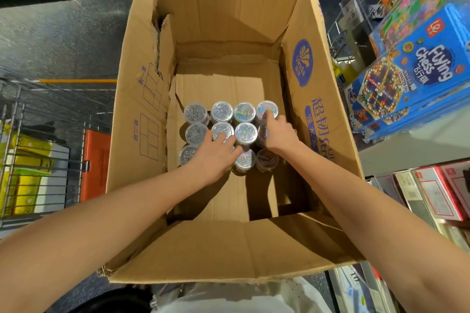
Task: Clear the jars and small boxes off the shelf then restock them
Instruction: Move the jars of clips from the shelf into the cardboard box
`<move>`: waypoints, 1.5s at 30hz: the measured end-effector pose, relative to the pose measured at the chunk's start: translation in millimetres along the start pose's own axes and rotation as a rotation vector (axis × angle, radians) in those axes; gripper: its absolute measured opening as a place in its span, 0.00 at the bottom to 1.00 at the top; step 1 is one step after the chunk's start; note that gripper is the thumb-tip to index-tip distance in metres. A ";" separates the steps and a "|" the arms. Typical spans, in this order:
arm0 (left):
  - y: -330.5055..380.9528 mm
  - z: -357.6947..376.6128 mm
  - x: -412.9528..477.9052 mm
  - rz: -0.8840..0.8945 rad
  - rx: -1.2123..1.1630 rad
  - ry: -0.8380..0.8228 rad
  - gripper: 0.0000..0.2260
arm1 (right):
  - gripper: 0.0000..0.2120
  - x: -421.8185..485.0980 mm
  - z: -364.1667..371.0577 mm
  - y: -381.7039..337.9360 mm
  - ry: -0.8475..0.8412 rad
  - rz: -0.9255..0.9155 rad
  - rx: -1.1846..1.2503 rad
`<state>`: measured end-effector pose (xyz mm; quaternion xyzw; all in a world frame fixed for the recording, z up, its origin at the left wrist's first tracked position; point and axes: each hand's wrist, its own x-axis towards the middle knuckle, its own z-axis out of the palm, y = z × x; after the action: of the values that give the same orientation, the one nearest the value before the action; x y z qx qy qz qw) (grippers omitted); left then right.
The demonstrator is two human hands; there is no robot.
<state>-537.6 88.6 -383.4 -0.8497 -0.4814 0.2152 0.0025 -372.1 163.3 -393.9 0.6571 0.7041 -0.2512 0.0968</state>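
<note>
Location of items: the jars (pixel 244 112) stand upright on the floor of an open cardboard box (pixel 142 58), packed side by side in a block of three rows, four to a row where all can be seen; the block sits toward the right wall; each jar is clear, with a shiny holographic lid facing up.

Left grip (pixel 216 152): reaches down into the box from the near edge, palm down; it lies over the second column of the block and hides the near-row jar there; its fingers are spread and rest on lids, the fingertips touching the centre-row lid (pixel 221 129) and one finger angled right toward the near-row jar (pixel 246 160) of the third column; no finger is seen curled round a jar.

Right grip (pixel 278 133): reaches in beside the right wall, palm down; it covers most of the centre-row jar of the fourth column; the index finger is stretched forward and touches the corner jar (pixel 267 107) in the far row; the other fingers are hidden, so whether this grip pinches a jar cannot be told.

Surroundings: a wire cart (pixel 15 134) stands left of the box; a blue Flying Chess box (pixel 419 76) lies on a shelf to the right; red-edged boxes (pixel 437 190) sit lower on that side.
</note>
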 end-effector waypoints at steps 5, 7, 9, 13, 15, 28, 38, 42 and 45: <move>-11.5 -11.7 4.3 -0.034 -0.092 -0.023 0.29 | 0.36 -5.9 -2.7 -1.9 -0.032 0.050 0.022; -21.5 -21.3 7.7 -0.064 -0.118 -0.010 0.30 | 0.39 -10.2 -8.2 -4.6 -0.047 0.066 0.035; -30.0 -32.9 9.6 -0.082 -0.117 -0.011 0.30 | 0.41 -16.2 -14.3 -7.6 -0.044 0.076 0.023; -38.9 -58.1 7.1 -0.096 -0.127 -0.006 0.31 | 0.34 -39.3 -30.0 -10.8 0.009 0.039 0.090; -40.2 -76.6 4.3 -0.085 -0.129 -0.004 0.31 | 0.34 -56.8 -46.1 -10.4 0.027 -0.007 0.116; 59.8 -280.3 -41.2 0.155 -0.189 0.604 0.25 | 0.33 -286.4 -178.4 82.5 0.673 0.032 0.078; 247.5 -406.9 -78.6 0.650 -0.237 0.869 0.25 | 0.31 -489.2 -186.7 212.1 0.930 0.474 0.057; 315.3 -431.2 -92.8 0.795 -0.228 0.916 0.25 | 0.32 -542.5 -184.5 244.1 0.963 0.631 0.098; 355.0 -447.2 -90.9 0.859 -0.288 0.904 0.25 | 0.31 -571.5 -184.6 265.6 0.993 0.704 0.099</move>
<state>-123.3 -85.5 -19.6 -0.9656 -0.0736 -0.2495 0.0046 -10.5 -246.3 -29.7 0.8926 0.3933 0.0998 -0.1964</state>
